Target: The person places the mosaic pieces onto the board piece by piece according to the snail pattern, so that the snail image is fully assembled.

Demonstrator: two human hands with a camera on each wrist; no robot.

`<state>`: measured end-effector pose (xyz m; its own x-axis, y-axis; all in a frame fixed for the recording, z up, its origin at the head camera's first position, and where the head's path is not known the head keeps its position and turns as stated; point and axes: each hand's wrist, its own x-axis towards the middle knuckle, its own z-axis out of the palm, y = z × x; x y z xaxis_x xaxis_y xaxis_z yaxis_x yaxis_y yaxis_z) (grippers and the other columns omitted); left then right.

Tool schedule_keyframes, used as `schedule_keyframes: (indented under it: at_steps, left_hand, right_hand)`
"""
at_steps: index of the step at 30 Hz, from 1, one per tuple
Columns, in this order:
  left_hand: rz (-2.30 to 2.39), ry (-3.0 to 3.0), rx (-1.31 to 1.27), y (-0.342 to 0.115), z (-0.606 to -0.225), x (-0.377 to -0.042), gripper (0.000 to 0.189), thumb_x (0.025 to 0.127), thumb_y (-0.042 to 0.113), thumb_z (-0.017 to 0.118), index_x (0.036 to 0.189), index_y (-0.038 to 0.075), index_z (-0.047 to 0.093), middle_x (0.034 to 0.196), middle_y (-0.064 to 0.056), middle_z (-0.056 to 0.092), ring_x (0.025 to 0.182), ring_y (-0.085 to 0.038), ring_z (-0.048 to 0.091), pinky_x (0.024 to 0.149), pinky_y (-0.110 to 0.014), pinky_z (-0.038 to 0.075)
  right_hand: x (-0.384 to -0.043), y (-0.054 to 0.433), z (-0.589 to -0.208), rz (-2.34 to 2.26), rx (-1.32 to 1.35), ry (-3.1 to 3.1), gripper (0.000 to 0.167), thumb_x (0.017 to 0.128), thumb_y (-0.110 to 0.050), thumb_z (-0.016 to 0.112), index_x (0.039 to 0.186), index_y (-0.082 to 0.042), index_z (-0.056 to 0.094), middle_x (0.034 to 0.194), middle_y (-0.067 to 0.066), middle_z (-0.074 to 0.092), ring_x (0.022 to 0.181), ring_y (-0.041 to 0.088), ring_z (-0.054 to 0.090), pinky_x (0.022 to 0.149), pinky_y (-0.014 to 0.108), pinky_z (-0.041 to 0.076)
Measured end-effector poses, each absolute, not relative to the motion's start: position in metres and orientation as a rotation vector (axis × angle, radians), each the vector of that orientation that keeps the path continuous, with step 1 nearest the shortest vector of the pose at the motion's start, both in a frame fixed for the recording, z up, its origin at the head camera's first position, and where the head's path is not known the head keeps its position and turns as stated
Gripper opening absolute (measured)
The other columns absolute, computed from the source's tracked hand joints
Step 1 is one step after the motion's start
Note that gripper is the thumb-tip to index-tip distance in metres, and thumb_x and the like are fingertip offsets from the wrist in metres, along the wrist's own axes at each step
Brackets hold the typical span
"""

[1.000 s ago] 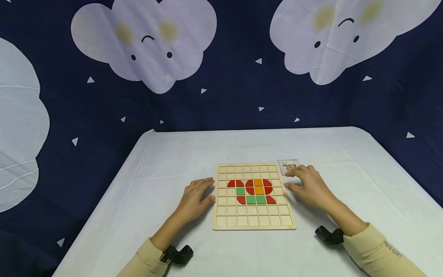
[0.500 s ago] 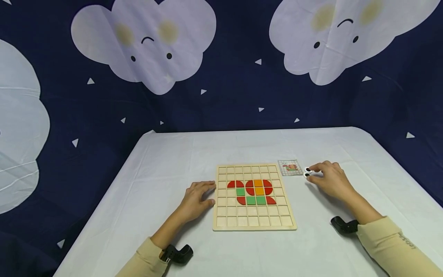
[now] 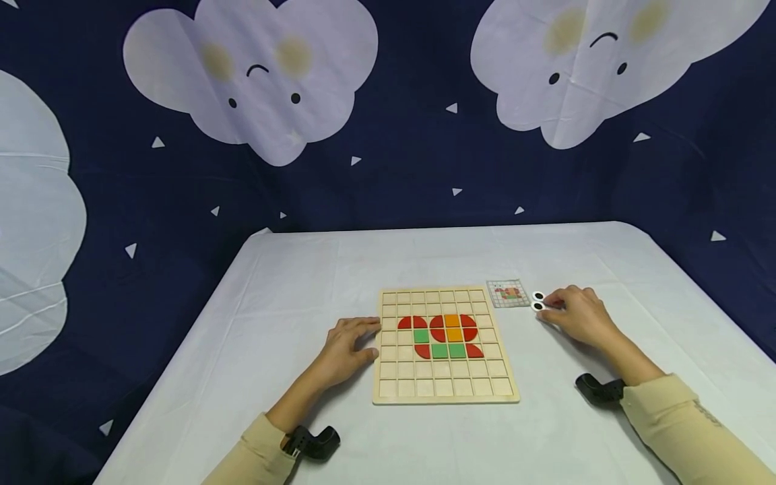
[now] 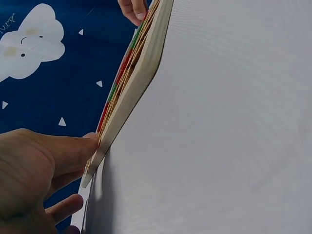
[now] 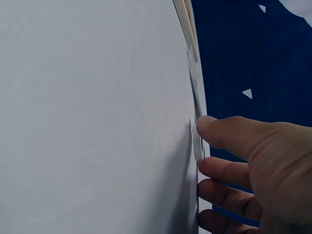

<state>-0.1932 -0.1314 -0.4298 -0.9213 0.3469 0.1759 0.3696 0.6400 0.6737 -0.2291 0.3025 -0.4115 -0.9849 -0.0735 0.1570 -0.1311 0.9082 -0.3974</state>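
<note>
My left hand (image 3: pixel 344 350) touches the left edge of a square wooden grid board (image 3: pixel 445 394), its thumb and fingers spread apart along the rim. Red, green and orange tiles (image 3: pixel 454 333) fill several cells in the board's middle. To the right, my right hand (image 3: pixel 578 316) has thumb and index fingertips at two small white discs with black centres (image 3: pixel 537 306), lying one behind the other. In the right wrist view, the edge of a white disc (image 5: pixel 197 141) shows between the thumb and index fingertip.
A small pattern card (image 3: pixel 508 294) with a printed grid lies between the board and the discs. White cloth (image 3: pixel 303 283) covers the table, and a dark blue cloud-patterned curtain (image 3: pixel 412 162) hangs behind. Black devices (image 3: pixel 312 444) are worn on both wrists.
My right hand has moved right from beside the board and card to the two discs, uncovering the card. In the last half second it shifts only slightly. My left hand stays almost still.
</note>
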Motion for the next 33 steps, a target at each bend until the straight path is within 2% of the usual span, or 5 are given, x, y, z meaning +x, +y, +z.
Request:
schedule_keyframes:
  at_steps: [15,26,33]
  left_hand:
    - [-1.213,-2.821,-0.637,-0.131,-0.431,-0.195,0.045,0.081,0.015,0.072,0.124,0.007,0.061,0.137,-0.003,0.055,0.126,-0.028,0.040,0.103,-0.050,0.023]
    - [-1.229,-2.812,-0.610,-0.129,-0.431,-0.195,0.044,0.081,0.012,0.072,0.123,0.007,0.062,0.136,-0.003,0.056,0.126,-0.028,0.041,0.103,-0.050,0.022]
    - [-1.244,-2.810,-0.604,-0.128,-0.430,-0.194,0.044,0.081,0.012,0.072,0.123,0.006,0.062,0.136,-0.003,0.056,0.126,-0.028,0.041,0.103,-0.050,0.023]
  right_hand:
    - [-0.233,0.298,-0.415,0.570,0.153,-2.915,0.033,0.079,-0.025,0.070,0.098,0.002,0.069,0.094,0.021,0.063,0.085,0.036,0.049,0.071,0.045,0.034]
    - [-0.232,0.296,-0.412,0.585,0.168,-2.909,0.032,0.080,-0.024,0.069,0.100,0.002,0.069,0.095,0.020,0.063,0.085,0.034,0.048,0.074,0.047,0.034]
    - [-0.230,0.276,-0.399,0.653,0.253,-2.879,0.030,0.079,-0.022,0.070,0.101,-0.001,0.070,0.097,0.020,0.064,0.089,0.034,0.049,0.078,0.047,0.034]
